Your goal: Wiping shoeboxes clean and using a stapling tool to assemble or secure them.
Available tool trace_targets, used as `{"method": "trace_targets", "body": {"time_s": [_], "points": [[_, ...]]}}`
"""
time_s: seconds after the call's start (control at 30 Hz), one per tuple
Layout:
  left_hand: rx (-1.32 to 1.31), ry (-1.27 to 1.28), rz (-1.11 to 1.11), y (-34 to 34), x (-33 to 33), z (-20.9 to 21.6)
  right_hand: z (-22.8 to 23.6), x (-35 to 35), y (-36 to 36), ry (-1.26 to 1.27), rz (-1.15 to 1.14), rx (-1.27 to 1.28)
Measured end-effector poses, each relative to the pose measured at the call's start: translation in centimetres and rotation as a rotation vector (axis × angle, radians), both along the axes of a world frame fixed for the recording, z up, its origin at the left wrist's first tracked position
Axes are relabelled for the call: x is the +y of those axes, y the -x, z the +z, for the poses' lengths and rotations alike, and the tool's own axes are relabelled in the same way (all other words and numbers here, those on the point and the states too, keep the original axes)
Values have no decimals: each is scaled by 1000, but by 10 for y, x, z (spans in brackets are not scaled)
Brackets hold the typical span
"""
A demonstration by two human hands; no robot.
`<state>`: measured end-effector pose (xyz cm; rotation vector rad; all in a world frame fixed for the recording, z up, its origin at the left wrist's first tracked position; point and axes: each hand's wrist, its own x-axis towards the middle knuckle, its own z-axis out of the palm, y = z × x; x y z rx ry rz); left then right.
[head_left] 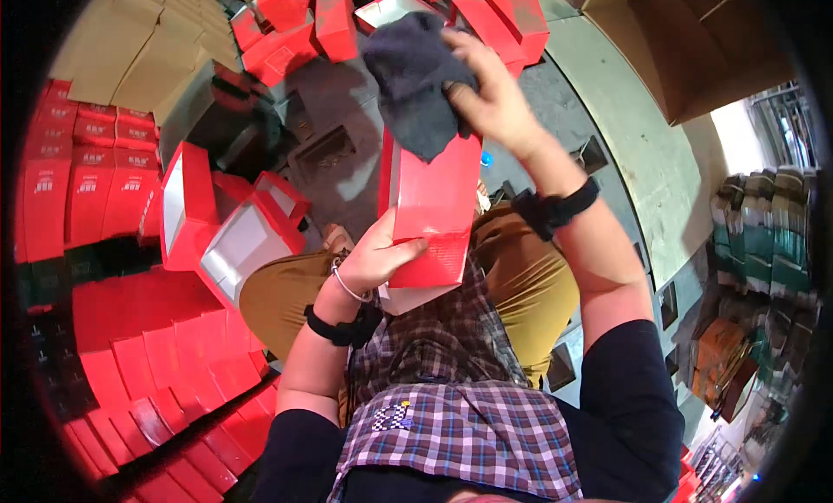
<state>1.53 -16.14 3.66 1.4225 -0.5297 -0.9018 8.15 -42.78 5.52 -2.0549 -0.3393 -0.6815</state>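
My left hand [379,255] is closed around the near part of a long red cardboard box [438,210], its thumb lying across the red face. White shows along the box's left side and near end. In my right hand [493,99] is a dark grey cloth [412,78], pinched between thumb and fingers. The cloth is bunched and hangs over the far end of the box, hiding that end. A dark band circles each of my wrists.
Stacked red boxes [91,169] fill the left side. Open red boxes with white insides [247,247] lie beside my left knee. More loose red boxes [334,21] lie ahead. A brown carton [685,47] stands at the far right, and tied bundles [764,230] are stacked along the right.
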Motion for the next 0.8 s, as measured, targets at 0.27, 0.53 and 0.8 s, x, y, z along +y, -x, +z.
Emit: {"method": "trace_targets", "body": {"time_s": [0.27,0.53,0.8], "points": [[43,226,433,17,32,9,-8,112,109,205,165,106],[790,1112,96,7,49,-18,2,140,171,432,325,106],[678,977,512,11,21,10,43,133,73,514,-28,23]]}}
